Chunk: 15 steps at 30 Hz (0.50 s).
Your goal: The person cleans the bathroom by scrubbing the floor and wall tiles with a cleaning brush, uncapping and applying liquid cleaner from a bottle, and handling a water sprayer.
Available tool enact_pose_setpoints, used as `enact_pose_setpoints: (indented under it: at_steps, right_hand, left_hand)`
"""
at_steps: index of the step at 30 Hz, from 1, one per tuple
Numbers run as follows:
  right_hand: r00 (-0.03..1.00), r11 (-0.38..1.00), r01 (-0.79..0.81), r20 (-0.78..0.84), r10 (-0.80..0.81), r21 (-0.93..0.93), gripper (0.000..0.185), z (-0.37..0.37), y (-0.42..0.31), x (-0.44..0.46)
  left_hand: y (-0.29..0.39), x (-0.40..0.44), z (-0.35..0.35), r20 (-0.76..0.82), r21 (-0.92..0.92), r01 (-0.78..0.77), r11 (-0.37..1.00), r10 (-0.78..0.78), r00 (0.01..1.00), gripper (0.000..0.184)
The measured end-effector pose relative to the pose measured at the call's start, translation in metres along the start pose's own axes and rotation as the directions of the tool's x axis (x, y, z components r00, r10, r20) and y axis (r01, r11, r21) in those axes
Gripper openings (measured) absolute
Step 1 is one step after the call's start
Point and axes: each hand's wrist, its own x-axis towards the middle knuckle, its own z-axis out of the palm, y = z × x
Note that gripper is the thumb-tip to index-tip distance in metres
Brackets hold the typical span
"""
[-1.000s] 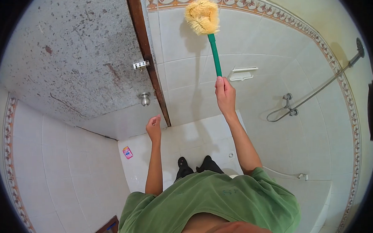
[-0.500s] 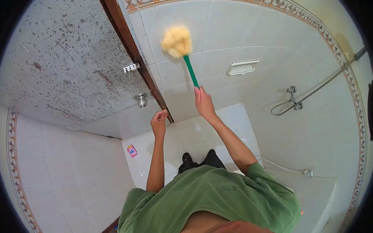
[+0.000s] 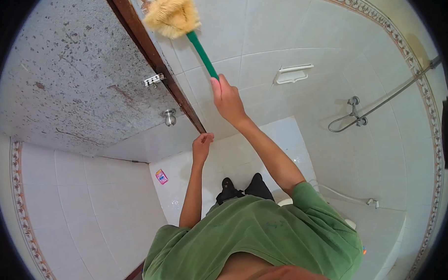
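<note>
My right hand [image 3: 228,101] is wrapped round the lower end of a green handle [image 3: 202,55]. At the handle's top, a fluffy yellow brush head [image 3: 172,15] is up by the brown door frame [image 3: 146,46], in front of the tiled wall [image 3: 269,32]. Whether the bristles touch the wall cannot be made out. My left hand [image 3: 203,143] is raised near the frame's lower end, its fingers curled together; anything inside them is too small to tell.
A speckled grey door [image 3: 78,66] with a latch [image 3: 154,80] and round knob [image 3: 169,117] stands at left. A pink packet [image 3: 161,176] lies on the floor. To the right are a white soap holder [image 3: 293,74], a shower tap [image 3: 356,110] and a hose [image 3: 342,197].
The brush first swung down and left, then rose further left to the door frame with my right hand. My left hand has shifted right. The camera view has moved slightly.
</note>
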Motion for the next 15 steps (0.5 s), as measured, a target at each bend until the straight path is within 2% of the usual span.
enact_pose_setpoints:
  at_steps: [1, 3, 4, 7, 10, 11, 14, 15]
  right_hand:
    - [0.999, 0.999, 0.037, -0.019, -0.038, -0.027, 0.025, -0.001, 0.006, 0.001]
    - [0.978, 0.977, -0.210, 0.010, 0.210, -0.028, 0.027, 0.006, 0.062, -0.056]
    - [0.944, 0.944, -0.328, 0.029, 0.329, -0.033, 0.027, 0.002, 0.063, -0.070]
    - [0.978, 0.983, -0.185, -0.092, 0.185, 0.002, 0.032, -0.011, 0.059, -0.044]
    - [0.970, 0.971, -0.227, -0.071, 0.232, 0.071, 0.035, -0.044, 0.006, 0.030]
    - [0.977, 0.984, -0.175, -0.117, 0.178, 0.033, 0.038, -0.037, 0.016, 0.017]
    - [0.968, 0.975, -0.220, -0.131, 0.215, -0.031, 0.039, 0.016, 0.111, -0.099]
    - [0.961, 0.966, -0.258, -0.106, 0.254, -0.029, 0.038, 0.011, 0.108, -0.099]
  left_hand:
    - [0.004, 0.002, 0.001, 0.016, -0.010, 0.000, 1.000, 0.000, 1.000, 0.027]
    - [0.012, -0.004, -0.001, 0.045, -0.033, 0.012, 0.999, -0.010, 0.999, 0.027]
    - [0.009, -0.007, -0.005, 0.044, -0.023, 0.017, 1.000, -0.016, 0.999, 0.028]
    - [-0.001, -0.006, -0.017, 0.034, 0.006, 0.032, 0.999, -0.032, 0.999, 0.029]
    - [-0.012, -0.006, -0.017, 0.019, -0.001, 0.053, 0.999, -0.053, 0.998, 0.029]
    - [-0.014, -0.008, -0.015, 0.026, -0.018, 0.048, 0.999, -0.048, 0.999, 0.030]
    - [0.005, -0.009, -0.006, 0.062, -0.031, 0.054, 0.998, -0.052, 0.997, 0.033]
    - [0.012, -0.011, -0.002, 0.075, -0.028, 0.065, 0.998, -0.063, 0.995, 0.034]
